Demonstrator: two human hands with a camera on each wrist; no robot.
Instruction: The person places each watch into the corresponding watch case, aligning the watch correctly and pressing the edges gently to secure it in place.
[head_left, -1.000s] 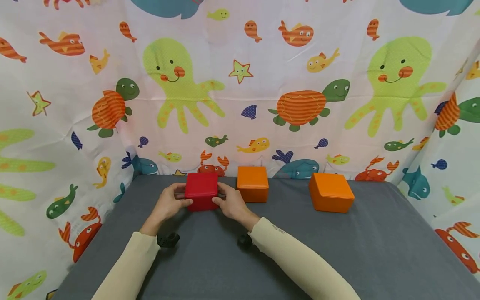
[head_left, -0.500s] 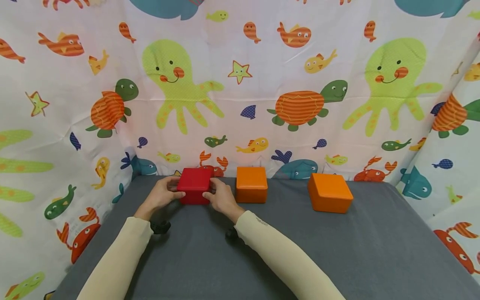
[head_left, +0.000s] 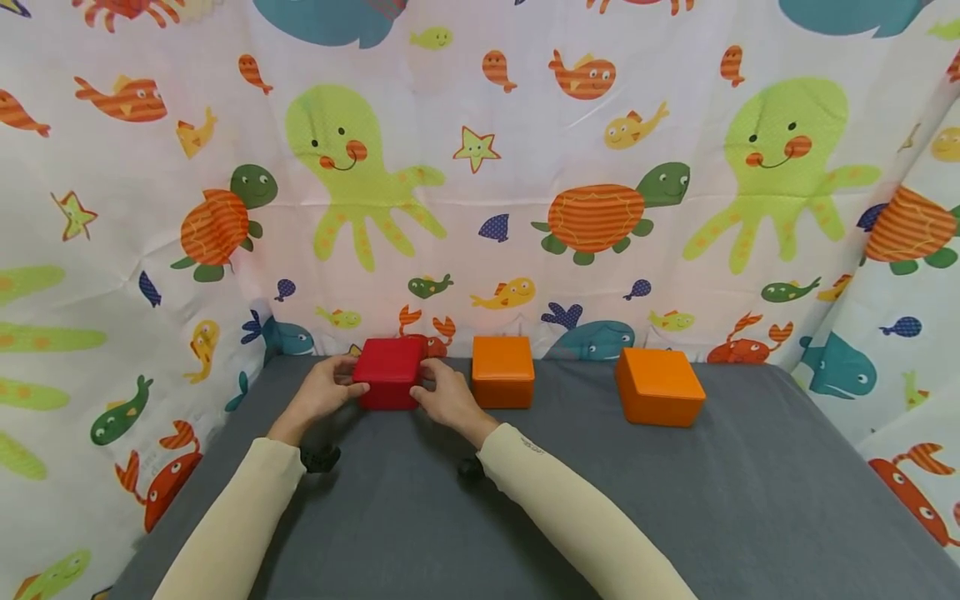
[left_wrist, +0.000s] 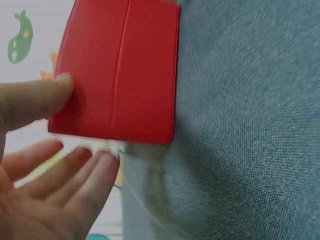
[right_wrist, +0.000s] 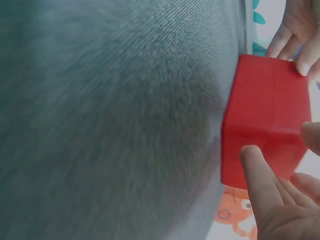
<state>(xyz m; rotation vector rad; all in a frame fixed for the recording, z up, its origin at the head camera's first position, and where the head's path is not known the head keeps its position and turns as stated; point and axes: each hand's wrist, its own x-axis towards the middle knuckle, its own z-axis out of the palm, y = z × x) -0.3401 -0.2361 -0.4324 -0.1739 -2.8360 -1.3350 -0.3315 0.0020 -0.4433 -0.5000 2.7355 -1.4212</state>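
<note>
A red box stands on the grey table surface, close to the patterned cloth at the back. At its left side is my left hand. In the left wrist view, the left thumb touches the red face, while the loosely extended fingers lie apart from it. My right hand is at the box's right side. In the right wrist view, one straight finger lies against the red side, and other fingertips are near its edge. Parts of the hands behind the box are hidden.
An orange box stands just right of my right hand. Farther right stands a second, slightly angled orange box. A white cloth with sea animals rises behind and along both sides of the grey table.
Both hands moved the red box left and back, up to the cloth. In the last half second the box stays put, and my right hand shifts slightly right. The orange boxes have not moved.
</note>
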